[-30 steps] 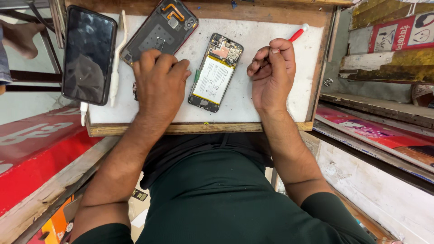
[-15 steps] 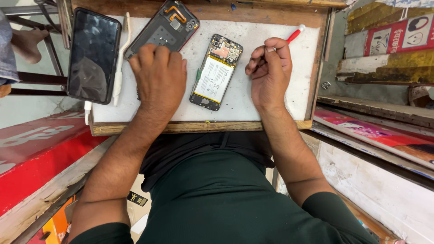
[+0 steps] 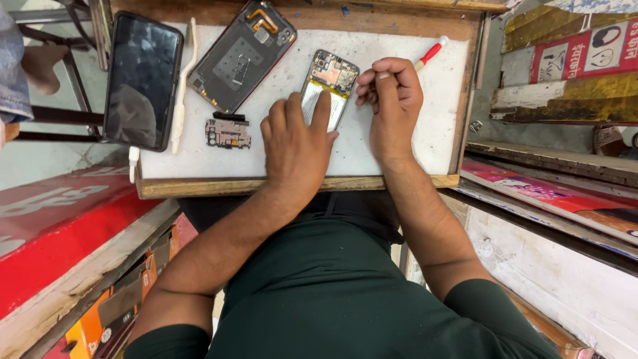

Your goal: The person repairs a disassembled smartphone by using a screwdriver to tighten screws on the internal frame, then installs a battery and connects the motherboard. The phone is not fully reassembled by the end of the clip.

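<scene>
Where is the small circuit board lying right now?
In the head view, the circuit board lies on the white mat, left of the left hand and just below the back cover.

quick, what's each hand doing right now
Left hand: open, flat, fingers on the opened phone.
Right hand: closed around a red-and-white tool, beside the phone.

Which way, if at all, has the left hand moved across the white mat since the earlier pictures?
Yes. The left hand has moved right across the white mat, off the small circuit board and onto the opened phone.
</scene>
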